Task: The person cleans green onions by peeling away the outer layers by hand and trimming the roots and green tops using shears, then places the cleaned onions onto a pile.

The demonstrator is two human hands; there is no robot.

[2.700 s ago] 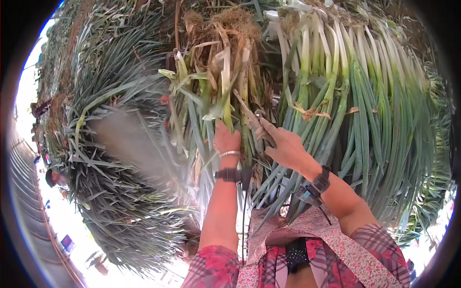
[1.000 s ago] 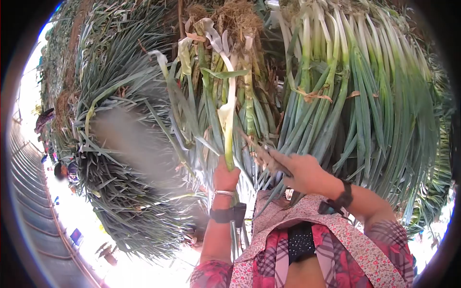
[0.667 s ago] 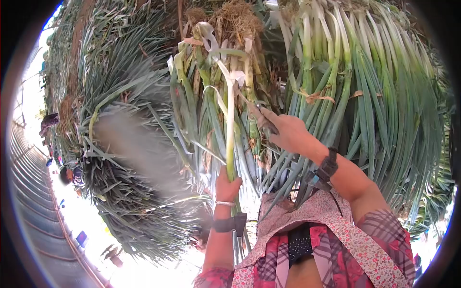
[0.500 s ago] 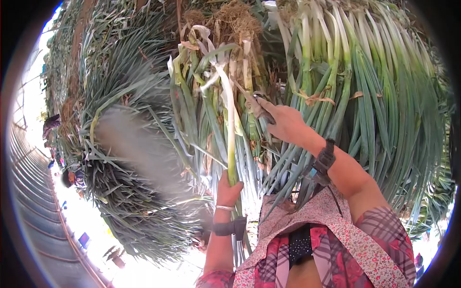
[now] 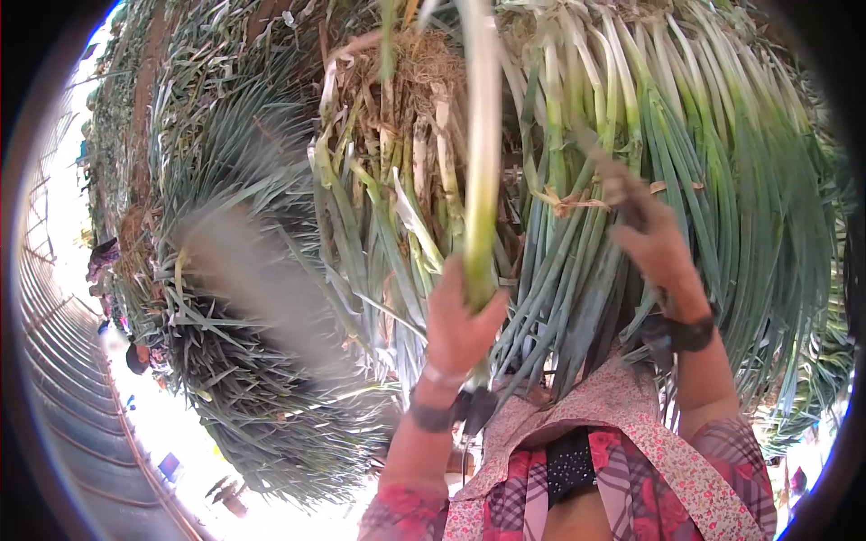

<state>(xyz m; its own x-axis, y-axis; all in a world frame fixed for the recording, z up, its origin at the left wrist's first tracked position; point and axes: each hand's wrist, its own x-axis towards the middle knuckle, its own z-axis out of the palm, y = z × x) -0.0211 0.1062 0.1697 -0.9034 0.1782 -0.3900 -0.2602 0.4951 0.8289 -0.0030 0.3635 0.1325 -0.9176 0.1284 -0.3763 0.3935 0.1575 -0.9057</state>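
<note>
My left hand (image 5: 460,325) is wrapped round a thick green onion stalk (image 5: 483,171), which stands upright with its white end toward the top of the view. On the right, my right hand (image 5: 657,242) is closed round the handle of a blurred knife-like tool (image 5: 609,171), pointing up and left in front of the leaves. Behind the stalk lie unpeeled onions (image 5: 406,144) with brown roots and dry outer leaves. Cleaner onions with pale stems (image 5: 631,72) lie side by side beyond my right hand.
A large heap of green leaves (image 5: 244,361) fills the left side, partly behind a blurred smear. A curved ribbed structure (image 5: 68,388) runs along the far left. Small, unclear figures or objects (image 5: 137,358) are beside it. A flowered apron (image 5: 613,397) covers my front.
My left hand has risen and moved right with the stalk. My right hand has moved right with the tool, away from the unpeeled onions.
</note>
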